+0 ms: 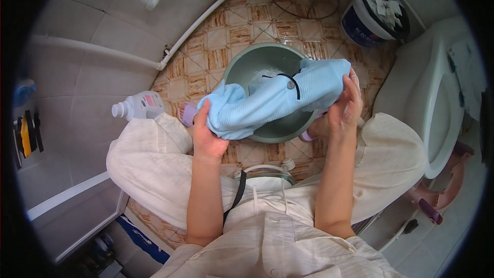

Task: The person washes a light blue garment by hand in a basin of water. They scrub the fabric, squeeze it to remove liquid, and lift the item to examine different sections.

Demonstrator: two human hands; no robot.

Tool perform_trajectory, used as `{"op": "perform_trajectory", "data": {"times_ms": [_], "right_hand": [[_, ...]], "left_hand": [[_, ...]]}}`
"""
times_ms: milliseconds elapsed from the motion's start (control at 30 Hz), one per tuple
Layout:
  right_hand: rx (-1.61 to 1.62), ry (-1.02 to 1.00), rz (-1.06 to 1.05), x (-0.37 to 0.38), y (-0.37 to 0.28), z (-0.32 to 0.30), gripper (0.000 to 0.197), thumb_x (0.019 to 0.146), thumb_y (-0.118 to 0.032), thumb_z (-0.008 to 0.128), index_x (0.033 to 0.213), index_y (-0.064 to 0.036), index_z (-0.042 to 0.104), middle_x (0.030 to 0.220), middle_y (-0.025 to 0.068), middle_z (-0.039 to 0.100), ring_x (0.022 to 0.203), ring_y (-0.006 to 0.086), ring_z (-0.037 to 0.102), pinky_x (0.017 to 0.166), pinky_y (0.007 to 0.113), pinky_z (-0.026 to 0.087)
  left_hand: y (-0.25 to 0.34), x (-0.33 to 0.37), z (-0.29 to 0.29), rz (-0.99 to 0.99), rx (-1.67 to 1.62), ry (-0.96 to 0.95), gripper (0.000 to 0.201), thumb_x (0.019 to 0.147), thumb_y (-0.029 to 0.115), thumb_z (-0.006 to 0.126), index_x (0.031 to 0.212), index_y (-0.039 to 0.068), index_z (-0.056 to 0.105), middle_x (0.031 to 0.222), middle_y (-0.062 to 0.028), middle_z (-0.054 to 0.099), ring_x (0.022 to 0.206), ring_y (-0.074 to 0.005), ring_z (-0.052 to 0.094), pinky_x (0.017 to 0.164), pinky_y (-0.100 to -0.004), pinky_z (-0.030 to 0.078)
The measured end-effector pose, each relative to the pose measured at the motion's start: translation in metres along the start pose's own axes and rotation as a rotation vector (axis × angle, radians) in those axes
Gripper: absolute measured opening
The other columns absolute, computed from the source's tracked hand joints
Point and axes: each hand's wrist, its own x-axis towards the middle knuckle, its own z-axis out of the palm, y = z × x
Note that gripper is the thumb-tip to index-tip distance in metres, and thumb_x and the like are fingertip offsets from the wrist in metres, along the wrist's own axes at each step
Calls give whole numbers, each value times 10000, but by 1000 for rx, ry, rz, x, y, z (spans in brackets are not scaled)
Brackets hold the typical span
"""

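A light blue ribbed garment point(267, 100) with dark trim and a button is stretched between my two hands. It hangs over a grey-green basin point(236, 64) on the floor, and some suds show inside the basin. My left hand point(210, 136) is closed on the bunched left end of the cloth. At the other end, my right hand point(346, 105) grips the garment's edge, with wet foam on its palm and wrist. Part of the basin's inside is hidden behind the cloth.
A white bottle point(139, 105) lies on the patterned tile floor point(206, 46) to the left. At the back right stands a bin point(368, 18) with crumpled paper. A toilet point(437, 98) is on the right, with a pink plastic seat-like object point(442, 190) near its base. White pipes point(211, 15) run along the left wall.
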Motion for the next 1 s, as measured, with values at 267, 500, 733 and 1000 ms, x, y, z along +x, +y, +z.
{"op": "perform_trajectory", "data": {"times_ms": [267, 500, 733, 1000], "right_hand": [[92, -189, 157, -27, 2, 34, 398, 782, -67, 547, 1160, 13, 452, 1057, 96, 543, 946, 170, 533, 844, 279, 423], [207, -443, 332, -62, -20, 75, 396, 773, -56, 535, 1151, 41, 469, 1063, 103, 559, 953, 166, 549, 867, 275, 420], [350, -537, 295, -69, -49, 97, 461, 750, -109, 525, 1167, 57, 424, 1100, 157, 529, 1014, 232, 527, 918, 332, 401], [68, -94, 148, -24, -47, 54, 232, 784, -177, 521, 943, -11, 550, 901, 64, 597, 833, 172, 571, 788, 287, 444]], "left_hand": [[-69, 28, -97, -136, 1004, 343, 454, 727, 15, 496, 1178, 4, 444, 1104, -131, 543, 1043, -240, 511, 866, -325, 397], [-80, 59, -87, 195, 1166, 257, 613, 664, -11, 597, 1245, 9, 402, 1143, -134, 532, 1095, -237, 479, 889, -305, 395], [-49, 82, -22, -38, 936, 52, 475, 690, -21, 575, 1152, 12, 472, 1066, -93, 550, 994, -219, 505, 844, -290, 394], [9, 33, 41, 228, 627, -86, 365, 725, -5, 517, 1088, 17, 490, 1006, -51, 556, 927, -144, 524, 819, -258, 412]]}}
